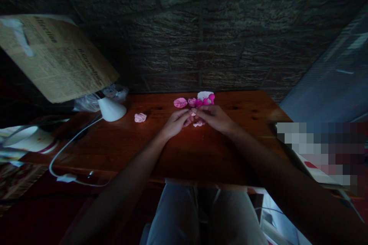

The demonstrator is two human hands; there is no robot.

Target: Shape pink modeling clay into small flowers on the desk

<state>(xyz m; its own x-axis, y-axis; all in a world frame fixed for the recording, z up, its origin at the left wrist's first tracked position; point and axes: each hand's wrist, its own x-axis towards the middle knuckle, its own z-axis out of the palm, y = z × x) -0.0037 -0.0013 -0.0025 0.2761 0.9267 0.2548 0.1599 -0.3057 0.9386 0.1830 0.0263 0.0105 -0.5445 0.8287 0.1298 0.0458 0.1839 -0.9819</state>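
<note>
My left hand [179,120] and my right hand [214,117] meet over the wooden table, fingertips pinched together. Between them is a small pale pink piece of modelling clay [193,113], mostly covered by the fingers. Just below the fingertips lies another pale pink crumpled bit [198,124]. Behind the hands sit a flattened pink lump [180,102], a pink ruffled piece [192,102] and bright magenta pieces [211,98] at a white sheet or lid [205,94]. Off to the left rests a light pink crumpled lump [140,118].
A lamp with a newsprint shade [63,57] and white base [112,110] stands on the table's [115,149] left side; its white cord [61,149] hangs over the edge. A white cup [31,139] is farther left. A stone wall [184,38] rises behind.
</note>
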